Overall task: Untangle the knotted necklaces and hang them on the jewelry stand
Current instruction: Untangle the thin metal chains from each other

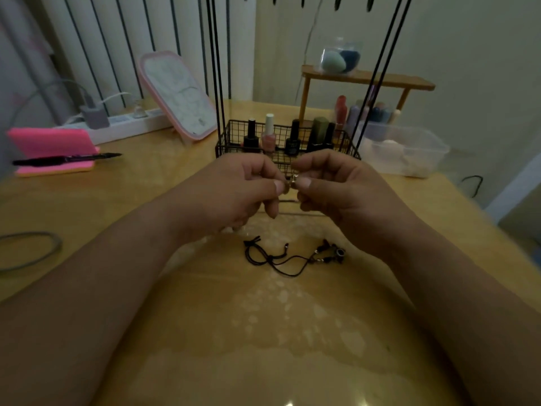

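While both hands meet above the worktop (181, 332) | left hand (234, 191) grip: pinching small metal piece (292, 183) | right hand (345, 191) grip: pinching same piece | black cord necklace (281, 260): flat mid-worktop, between jewelry stand (234, 133) and near edge

Counter (205, 332): glossy yellow-tan top with pale blotches down its middle. Near the centre lies a black cord necklace (288, 259), loosely tangled, with beads at its right end. Behind it stands a black wire basket (345, 142). Left rear: a pink-framed mirror (178, 95) leaning back, a white power strip (128, 126) and a pink notepad (49, 142). Left edge: a grey loop (35, 250). Right rear: a clear plastic box (415, 148) and a wooden shelf riser (369, 79).
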### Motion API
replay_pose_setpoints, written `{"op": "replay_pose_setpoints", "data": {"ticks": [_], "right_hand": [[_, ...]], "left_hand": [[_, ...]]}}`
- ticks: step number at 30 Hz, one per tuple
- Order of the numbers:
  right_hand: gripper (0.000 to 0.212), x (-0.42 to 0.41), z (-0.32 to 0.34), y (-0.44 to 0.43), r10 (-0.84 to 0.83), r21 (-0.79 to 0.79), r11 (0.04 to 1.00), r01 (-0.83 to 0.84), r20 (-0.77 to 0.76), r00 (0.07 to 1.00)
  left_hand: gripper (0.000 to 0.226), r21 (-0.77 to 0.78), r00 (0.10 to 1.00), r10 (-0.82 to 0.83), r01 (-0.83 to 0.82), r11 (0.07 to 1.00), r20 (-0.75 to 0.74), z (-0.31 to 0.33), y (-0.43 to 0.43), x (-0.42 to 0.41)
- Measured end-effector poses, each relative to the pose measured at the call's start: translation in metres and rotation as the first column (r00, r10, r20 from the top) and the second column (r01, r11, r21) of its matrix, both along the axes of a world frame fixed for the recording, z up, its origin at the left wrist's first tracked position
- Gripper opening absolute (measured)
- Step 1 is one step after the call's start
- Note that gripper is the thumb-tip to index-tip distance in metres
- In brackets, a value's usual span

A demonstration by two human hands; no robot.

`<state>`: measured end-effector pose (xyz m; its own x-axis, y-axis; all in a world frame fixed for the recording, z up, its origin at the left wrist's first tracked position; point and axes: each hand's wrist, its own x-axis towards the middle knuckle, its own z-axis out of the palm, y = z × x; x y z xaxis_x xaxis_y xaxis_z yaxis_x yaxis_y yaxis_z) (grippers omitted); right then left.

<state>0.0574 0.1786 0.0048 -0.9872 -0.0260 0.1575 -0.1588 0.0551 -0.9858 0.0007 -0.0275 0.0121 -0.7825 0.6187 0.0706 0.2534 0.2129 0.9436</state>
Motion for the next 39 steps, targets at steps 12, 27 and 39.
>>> {"op": "replay_pose_setpoints", "data": {"ticks": [12,27,39], "right_hand": [[0.028,0.0010,0.0030,-0.0001,0.023,-0.073,0.997,-0.022,0.009,1.000],[0.021,-0.0001,-0.0013,-0.0001,0.013,0.064,0.998,-0.012,-0.007,1.000],[0.028,-0.0033,0.0014,0.0031,-0.005,-0.138,0.990,0.014,0.062,0.998]], "left_hand": [[0.011,0.017,0.998,-0.062,0.062,0.998,0.009,-0.0047,0.0005,-0.0015],[0.006,0.064,0.998,-0.048,0.051,0.997,-0.046,-0.0067,0.0016,0.0002],[0.006,-0.005,0.996,-0.088,0.088,0.996,-0.019,-0.0078,0.0017,-0.0007]]}}
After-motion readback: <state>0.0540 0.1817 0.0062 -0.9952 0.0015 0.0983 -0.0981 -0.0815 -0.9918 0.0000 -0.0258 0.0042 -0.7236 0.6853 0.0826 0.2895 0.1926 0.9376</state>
